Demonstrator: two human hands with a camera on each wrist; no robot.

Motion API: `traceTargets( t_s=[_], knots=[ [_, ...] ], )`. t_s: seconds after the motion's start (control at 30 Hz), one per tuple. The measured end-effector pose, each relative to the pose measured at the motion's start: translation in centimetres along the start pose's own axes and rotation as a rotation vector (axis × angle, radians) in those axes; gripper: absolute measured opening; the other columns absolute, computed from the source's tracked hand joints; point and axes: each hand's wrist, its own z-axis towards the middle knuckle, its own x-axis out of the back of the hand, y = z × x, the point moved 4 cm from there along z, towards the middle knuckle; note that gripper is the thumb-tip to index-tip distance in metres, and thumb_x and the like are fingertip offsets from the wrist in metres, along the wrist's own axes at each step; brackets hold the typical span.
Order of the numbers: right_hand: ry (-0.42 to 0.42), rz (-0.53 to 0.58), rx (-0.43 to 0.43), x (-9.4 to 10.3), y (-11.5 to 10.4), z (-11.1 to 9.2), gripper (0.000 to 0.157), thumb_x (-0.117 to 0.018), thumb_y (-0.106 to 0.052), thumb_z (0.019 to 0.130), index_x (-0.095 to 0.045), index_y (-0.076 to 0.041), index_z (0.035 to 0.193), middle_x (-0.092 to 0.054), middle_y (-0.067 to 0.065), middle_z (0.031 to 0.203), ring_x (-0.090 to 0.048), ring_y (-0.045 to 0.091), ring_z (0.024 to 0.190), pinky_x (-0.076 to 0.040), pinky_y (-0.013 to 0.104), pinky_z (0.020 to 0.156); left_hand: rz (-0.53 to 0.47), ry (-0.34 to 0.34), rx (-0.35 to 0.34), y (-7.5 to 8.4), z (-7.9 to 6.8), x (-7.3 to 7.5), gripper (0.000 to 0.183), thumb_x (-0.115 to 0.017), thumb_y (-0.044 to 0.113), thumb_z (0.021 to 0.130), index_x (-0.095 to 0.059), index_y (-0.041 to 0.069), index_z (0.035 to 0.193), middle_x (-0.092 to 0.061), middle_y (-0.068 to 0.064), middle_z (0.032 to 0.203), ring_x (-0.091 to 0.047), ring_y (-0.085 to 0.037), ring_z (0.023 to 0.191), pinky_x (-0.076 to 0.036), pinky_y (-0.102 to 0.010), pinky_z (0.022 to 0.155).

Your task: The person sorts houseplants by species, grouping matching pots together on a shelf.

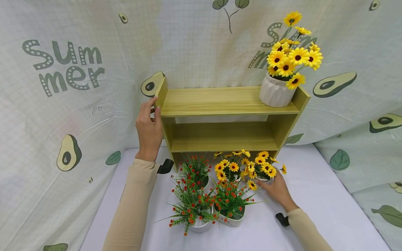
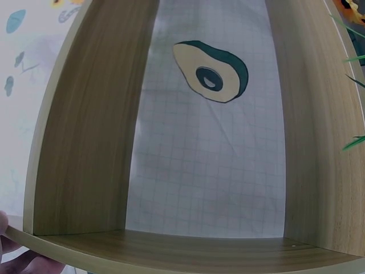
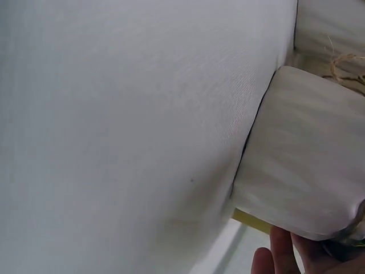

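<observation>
At the upper left of a wooden shelf (image 1: 216, 101), my left hand (image 1: 149, 127) grips the edge of the side panel. In the left wrist view its fingers (image 2: 34, 265) lie at the panel's edge, lower left. My right hand (image 1: 279, 190) holds a white pot of yellow flowers (image 1: 265, 169) on the table in front of the shelf. The right wrist view shows this white pot (image 3: 302, 154) lying sideways in the picture, its fingers (image 3: 282, 251) against the pot's side near the rim. Beside it stands another pot of yellow flowers (image 1: 230, 169).
A large ribbed white pot (image 1: 274, 92) with yellow flowers stands on the shelf's top right. Three pots of red-flowered plants stand in front of the shelf: one behind (image 1: 196, 170), one front left (image 1: 194, 205), one front right (image 1: 230, 205). A printed cloth (image 1: 201, 42) hangs behind.
</observation>
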Motion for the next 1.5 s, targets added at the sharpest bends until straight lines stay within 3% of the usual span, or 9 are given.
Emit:
traceTargets(
  t_s=[0.3, 0.6, 0.97, 1.13, 1.5],
  knots=[
    [0.042, 0.05, 0.03, -0.2, -0.2, 0.4, 0.089, -0.086, -0.017, 0.089, -0.034, 0.016, 0.153, -0.047, 0.04, 0.148, -0.045, 0.057, 0.137, -0.033, 0.069, 0.116, -0.006, 0.003, -0.007, 0.0, 0.0, 0.0, 0.033, -0.057, 0.009, 0.11, -0.063, -0.003, 0.14, -0.067, -0.025, 0.125, -0.071, -0.038, 0.106, -0.057, -0.043, 0.074],
    [0.045, 0.014, -0.051, 0.2, -0.1, 0.0, 0.099, -0.088, -0.028, 0.086, -0.033, 0.021, 0.152, -0.043, 0.044, 0.149, -0.042, 0.061, 0.137, -0.034, 0.072, 0.114, -0.007, 0.011, -0.013, -0.1, -0.1, -0.1, 0.032, -0.057, 0.008, 0.11, -0.063, -0.003, 0.14, -0.068, -0.024, 0.126, -0.071, -0.037, 0.105, -0.058, -0.043, 0.074],
    [0.12, -0.019, -0.083, 1.8, 0.1, -2.1, 0.097, -0.09, -0.025, 0.082, -0.038, 0.02, 0.15, -0.043, 0.043, 0.149, -0.042, 0.06, 0.137, -0.034, 0.072, 0.113, -0.02, 0.005, -0.017, 0.0, -0.1, 0.0, 0.033, -0.056, 0.01, 0.11, -0.062, -0.003, 0.14, -0.067, -0.026, 0.125, -0.07, -0.04, 0.105, -0.059, -0.046, 0.075],
    [0.148, -0.012, -0.102, 3.4, -0.8, -3.6, 0.1, -0.091, -0.028, 0.081, -0.037, 0.018, 0.151, -0.043, 0.041, 0.149, -0.042, 0.06, 0.137, -0.033, 0.074, 0.112, -0.02, -0.003, -0.01, 0.1, 0.0, 0.0, 0.034, -0.056, 0.009, 0.11, -0.062, -0.002, 0.142, -0.066, -0.026, 0.125, -0.07, -0.04, 0.106, -0.06, -0.046, 0.076],
    [0.252, -0.021, -0.007, 7.5, -5.3, -5.6, 0.091, -0.092, -0.014, 0.079, -0.041, 0.012, 0.149, -0.047, 0.036, 0.143, -0.044, 0.056, 0.131, -0.037, 0.076, 0.101, -0.027, 0.003, -0.007, 0.0, -0.1, 0.0, 0.033, -0.056, 0.009, 0.11, -0.062, -0.002, 0.141, -0.067, -0.025, 0.126, -0.069, -0.04, 0.105, -0.059, -0.045, 0.075]
  ],
)
